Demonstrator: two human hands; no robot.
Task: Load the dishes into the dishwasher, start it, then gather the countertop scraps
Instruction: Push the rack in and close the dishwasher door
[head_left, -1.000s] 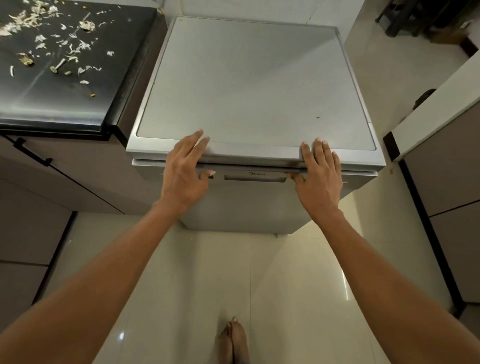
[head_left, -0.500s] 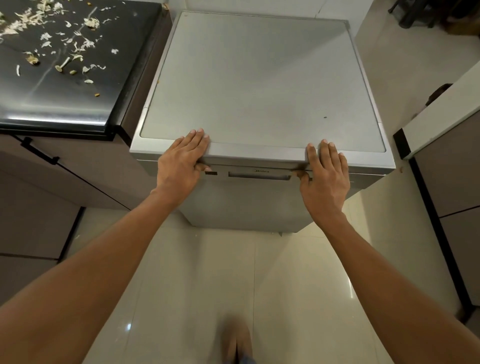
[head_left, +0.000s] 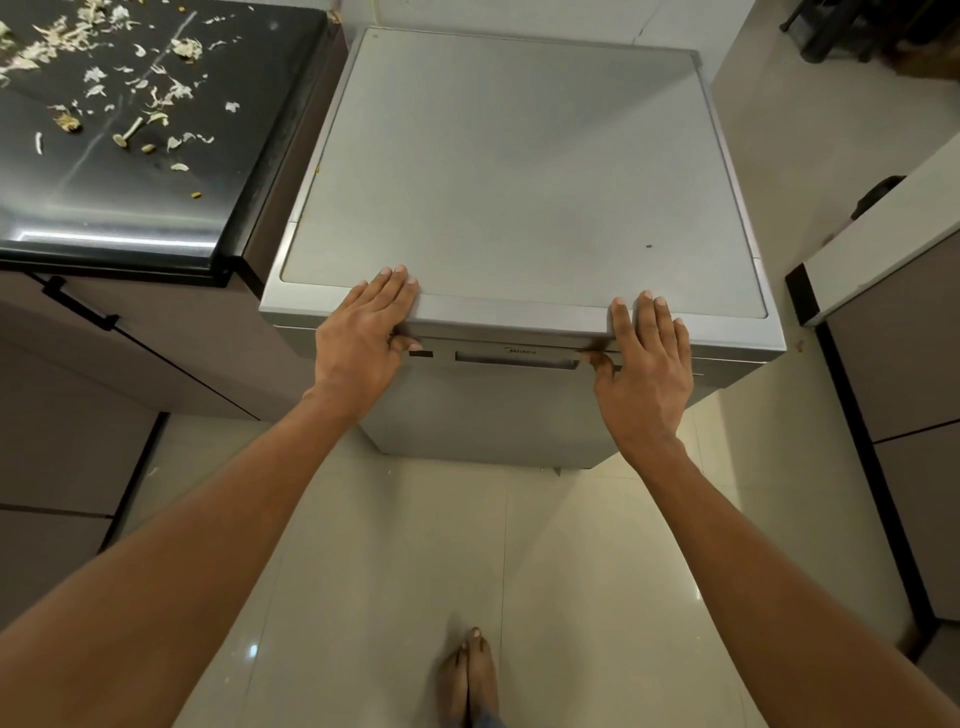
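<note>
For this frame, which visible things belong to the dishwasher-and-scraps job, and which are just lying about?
Job:
- dishwasher, door shut
- left hand and right hand, flat on its front edge
- scraps on the black countertop

Lying about:
- cabinet handle
- white counter at right
- dark furniture legs, far corner

Your arms are bare from the frame's lower edge to the wrists, no sleeve showing. Left hand (head_left: 363, 338) and right hand (head_left: 647, 364) wear no glove, ring or watch. Your foot (head_left: 470, 675) is bare (blue fabric at its base).
</note>
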